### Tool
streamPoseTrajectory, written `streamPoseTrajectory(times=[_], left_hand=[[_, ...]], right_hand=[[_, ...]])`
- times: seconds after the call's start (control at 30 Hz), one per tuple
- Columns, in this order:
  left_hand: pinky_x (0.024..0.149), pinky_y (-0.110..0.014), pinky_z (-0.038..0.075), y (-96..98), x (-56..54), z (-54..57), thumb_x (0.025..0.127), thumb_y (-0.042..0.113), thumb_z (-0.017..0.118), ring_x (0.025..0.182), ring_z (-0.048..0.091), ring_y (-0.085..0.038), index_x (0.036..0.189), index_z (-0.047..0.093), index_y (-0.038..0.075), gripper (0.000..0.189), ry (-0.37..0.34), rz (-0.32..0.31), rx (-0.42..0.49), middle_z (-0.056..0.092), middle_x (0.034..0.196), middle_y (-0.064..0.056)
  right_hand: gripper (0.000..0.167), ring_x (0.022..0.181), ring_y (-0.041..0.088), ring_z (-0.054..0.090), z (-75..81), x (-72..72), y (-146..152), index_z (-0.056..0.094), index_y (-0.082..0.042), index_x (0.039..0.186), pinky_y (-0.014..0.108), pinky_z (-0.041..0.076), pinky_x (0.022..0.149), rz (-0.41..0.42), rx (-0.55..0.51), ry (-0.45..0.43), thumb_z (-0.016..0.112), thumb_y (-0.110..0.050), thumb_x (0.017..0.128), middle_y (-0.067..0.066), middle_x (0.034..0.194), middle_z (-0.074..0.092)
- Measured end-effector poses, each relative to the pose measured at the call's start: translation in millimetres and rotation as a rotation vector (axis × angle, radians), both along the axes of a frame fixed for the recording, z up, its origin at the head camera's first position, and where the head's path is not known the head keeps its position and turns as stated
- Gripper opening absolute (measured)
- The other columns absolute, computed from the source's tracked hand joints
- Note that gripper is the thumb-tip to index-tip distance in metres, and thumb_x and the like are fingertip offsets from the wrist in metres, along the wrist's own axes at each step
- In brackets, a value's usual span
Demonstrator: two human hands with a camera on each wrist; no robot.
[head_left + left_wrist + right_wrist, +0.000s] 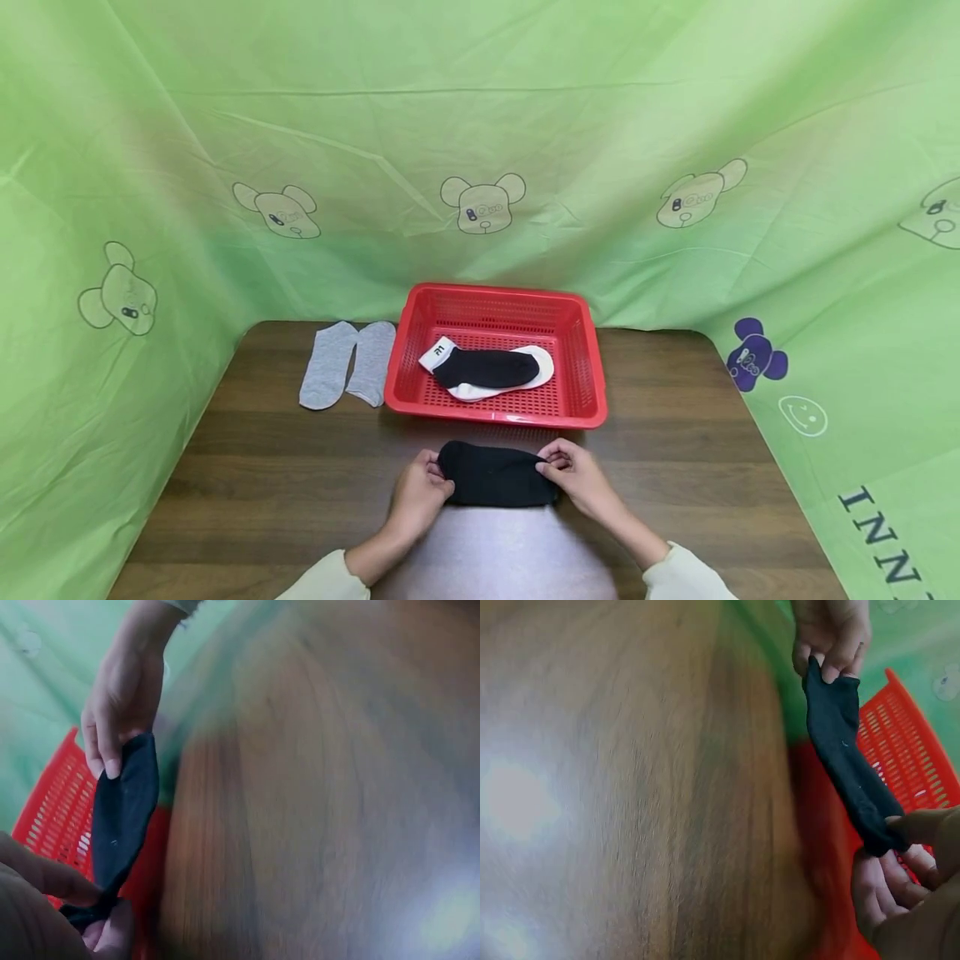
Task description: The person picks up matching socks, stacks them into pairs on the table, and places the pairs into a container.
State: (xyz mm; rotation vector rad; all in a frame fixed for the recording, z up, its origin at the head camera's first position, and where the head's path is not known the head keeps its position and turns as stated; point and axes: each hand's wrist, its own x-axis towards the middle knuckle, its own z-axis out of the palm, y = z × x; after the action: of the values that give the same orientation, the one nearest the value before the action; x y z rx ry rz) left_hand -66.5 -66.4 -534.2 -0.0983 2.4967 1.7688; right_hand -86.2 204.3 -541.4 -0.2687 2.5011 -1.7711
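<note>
A black sock stretches sideways between my two hands, in front of the red basket. My left hand pinches its left end between thumb and fingers. At the opposite end, my right hand pinches the fabric the same way. Both wrist views show the sock drawn out lengthwise with thumb and fingers on each end. Inside the basket lie a black sock with a white cuff and a white sock partly hidden beneath it.
Two grey socks lie side by side on the wooden table, left of the basket. A green printed cloth hangs behind the table and along both sides.
</note>
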Motion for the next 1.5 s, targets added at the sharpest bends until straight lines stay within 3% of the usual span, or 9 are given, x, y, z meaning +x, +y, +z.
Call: streamPoseTrajectory(times=[0.13,0.27,0.4,0.5,0.6,0.77,1.07,1.3,1.5], left_hand=[[0.056,-0.023,0.045,-2.7,-2.3,-6.1,0.066,-0.008,0.071,0.061,0.052,-0.004,0.097,0.057,-0.008,0.034,0.129,-0.040,-0.157,0.057,0.067,-0.002],[0.064,-0.036,0.052,-2.4,-3.1,-3.6,0.064,-0.003,0.081,0.069,0.060,-0.020,0.108,0.057,-0.013,0.052,0.163,-0.060,-0.345,0.059,0.077,-0.009],[0.086,-0.047,0.048,-0.4,-2.8,3.0,0.068,0.009,0.089,0.098,0.054,-0.036,0.124,0.057,-0.012,0.068,0.133,-0.064,-0.545,0.055,0.105,-0.020],[0.086,-0.045,0.041,0.1,0.2,7.8,0.074,0.015,0.087,0.105,0.046,-0.032,0.123,0.062,-0.003,0.058,0.226,-0.105,-0.667,0.053,0.110,-0.016],[0.083,-0.039,0.038,-3.5,3.4,9.4,0.078,0.017,0.085,0.105,0.048,-0.025,0.113,0.069,0.008,0.040,0.408,-0.224,-0.770,0.056,0.107,-0.006],[0.084,-0.036,0.045,-14.8,3.5,1.1,0.079,0.017,0.081,0.103,0.054,-0.020,0.102,0.069,0.012,0.027,0.688,-0.499,-0.902,0.057,0.103,-0.001],[0.088,-0.036,0.052,-25.9,-1.0,-16.6,0.088,0.008,0.068,0.091,0.054,-0.017,0.090,0.063,0.014,0.008,0.900,-0.631,-0.982,0.055,0.091,0.002],[0.081,-0.032,0.053,-27.7,-7.7,-20.8,0.091,0.011,0.068,0.086,0.053,-0.016,0.092,0.063,0.014,0.006,0.905,-0.671,-1.003,0.056,0.091,0.002],[0.085,-0.031,0.057,-25.1,-7.5,-9.1,0.084,0.004,0.073,0.090,0.062,-0.011,0.097,0.066,0.012,0.017,0.763,-0.604,-0.658,0.063,0.093,0.004]], right_hand=[[0.009,0.072,-0.002,0.059,-6.6,-3.6,-3,0.066,0.003,0.090,0.018,0.053,0.063,-0.038,0.096,0.025,0.072,0.007,0.084,0.007,0.079,0.069],[0.014,0.072,0.002,0.061,-9.1,-4.5,-6,0.067,0.000,0.090,0.019,0.054,0.064,-0.047,0.221,0.046,0.071,0.011,0.083,0.008,0.082,0.069],[0.024,0.074,0.006,0.062,-10.0,-0.5,-9,0.066,-0.004,0.090,0.018,0.054,0.063,0.022,0.362,0.341,0.074,0.014,0.078,0.005,0.087,0.065],[0.027,0.083,0.010,0.060,-6.3,5.4,-11,0.066,-0.007,0.092,0.018,0.053,0.071,0.121,0.430,0.591,0.077,0.012,0.075,0.002,0.092,0.064],[0.027,0.094,0.011,0.057,-0.4,12.1,-11,0.067,-0.010,0.097,0.022,0.050,0.082,0.243,0.517,0.719,0.078,0.002,0.076,-0.003,0.099,0.063],[0.029,0.100,0.011,0.055,1.8,20.6,-6,0.068,-0.015,0.103,0.029,0.050,0.090,0.367,0.725,0.760,0.081,-0.014,0.078,-0.005,0.107,0.061],[0.029,0.098,0.013,0.054,-9.2,20.2,6,0.068,-0.011,0.103,0.028,0.050,0.086,0.365,0.789,0.801,0.079,-0.011,0.076,-0.002,0.105,0.060],[0.018,0.092,0.015,0.056,-14.3,16.3,8,0.067,-0.010,0.099,0.027,0.050,0.081,0.354,0.825,0.907,0.070,-0.008,0.081,0.000,0.099,0.062],[0.022,0.086,0.010,0.062,-2.3,21.0,7,0.065,-0.009,0.098,0.022,0.052,0.078,0.250,0.591,0.803,0.071,0.000,0.079,-0.004,0.093,0.066]])
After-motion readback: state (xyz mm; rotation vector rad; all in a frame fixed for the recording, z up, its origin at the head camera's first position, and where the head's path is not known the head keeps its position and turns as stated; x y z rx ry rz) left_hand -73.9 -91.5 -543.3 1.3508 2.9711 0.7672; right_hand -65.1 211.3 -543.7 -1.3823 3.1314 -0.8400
